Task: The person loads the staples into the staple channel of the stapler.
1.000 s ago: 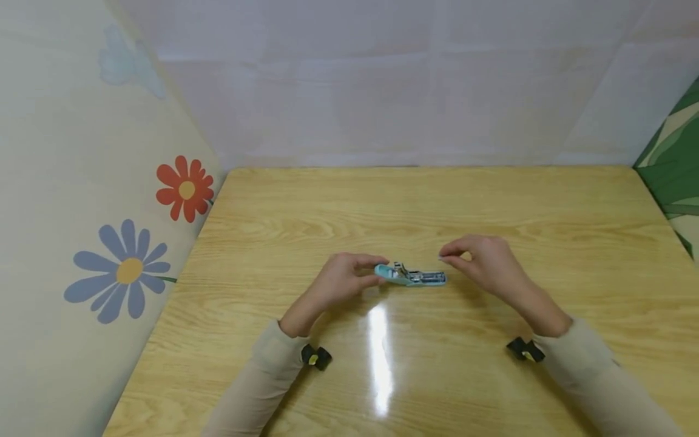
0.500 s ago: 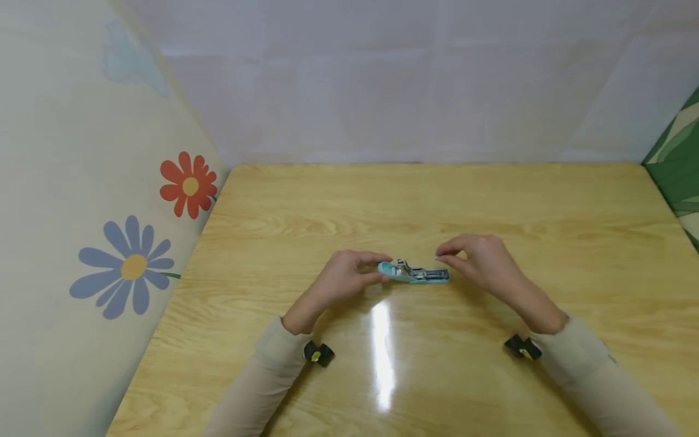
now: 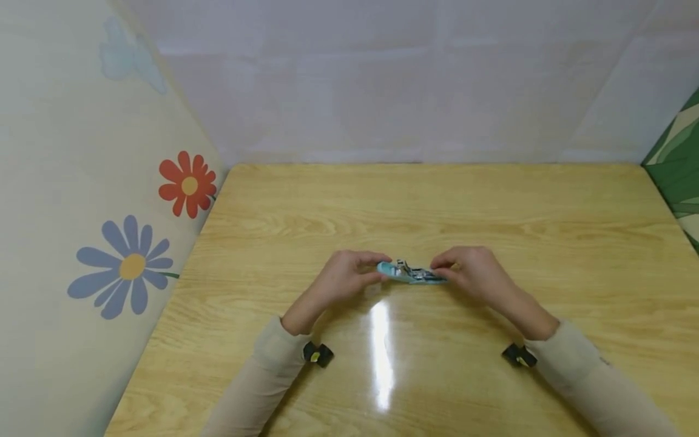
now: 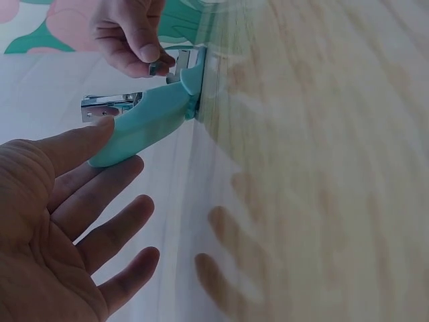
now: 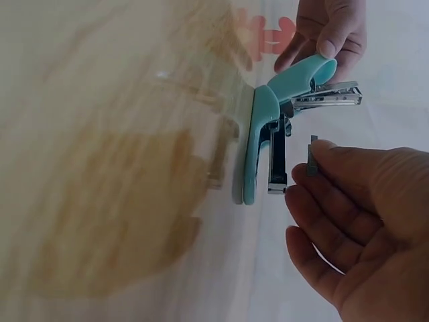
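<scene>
A turquoise stapler (image 3: 395, 274) lies opened out on the table, its top cover tilted back to the left. My left hand (image 3: 345, 274) pinches that cover's end between thumb and fingers; the other fingers are spread in the left wrist view. In the right wrist view the metal staple channel (image 5: 277, 161) lies exposed along the base, and a metal part (image 5: 332, 96) juts from the raised cover. Between thumb and index finger, my right hand (image 3: 476, 274) pinches a short grey strip of staples (image 5: 312, 157), just above the channel and apart from it.
The wood-grain table (image 3: 306, 200) is glossy and carries a bright light reflection (image 3: 382, 355). Pale cloth (image 3: 338, 103) hangs behind it. A flower-printed panel (image 3: 131, 267) stands on the left, and a green leaf print (image 3: 679, 164) on the right.
My right hand has come down and slightly left with the staples, onto the stapler's right end in the head view. The left hand keeps its hold on the cover.
</scene>
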### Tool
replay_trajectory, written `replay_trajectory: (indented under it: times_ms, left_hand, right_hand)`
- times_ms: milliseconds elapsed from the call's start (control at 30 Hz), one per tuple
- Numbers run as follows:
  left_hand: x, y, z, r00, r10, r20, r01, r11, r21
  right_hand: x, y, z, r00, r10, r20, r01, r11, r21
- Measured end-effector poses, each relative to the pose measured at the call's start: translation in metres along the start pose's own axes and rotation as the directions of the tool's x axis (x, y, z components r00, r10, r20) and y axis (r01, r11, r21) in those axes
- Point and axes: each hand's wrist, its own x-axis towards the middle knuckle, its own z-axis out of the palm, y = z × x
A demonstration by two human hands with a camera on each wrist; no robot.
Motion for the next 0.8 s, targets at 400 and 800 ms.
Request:
replay_trajectory:
  times_ms: [400,800]
  left_hand:
    - [0.0015,0.0005,-0.0003,1.000,0.006,-0.004,-0.006,1.000,0.012]
    - [0.0010,0.0029,-0.0002,1.000,-0.016,0.003,0.015,1.000,0.007]
  right_hand:
    - [0.0025,0.0007,0.0041,0.999,-0.029,0.014,0.030,0.997,-0.066]
    - [0.0022,-0.0011,0.0050,0.998,-0.005,0.063,0.012,0.993,-0.116]
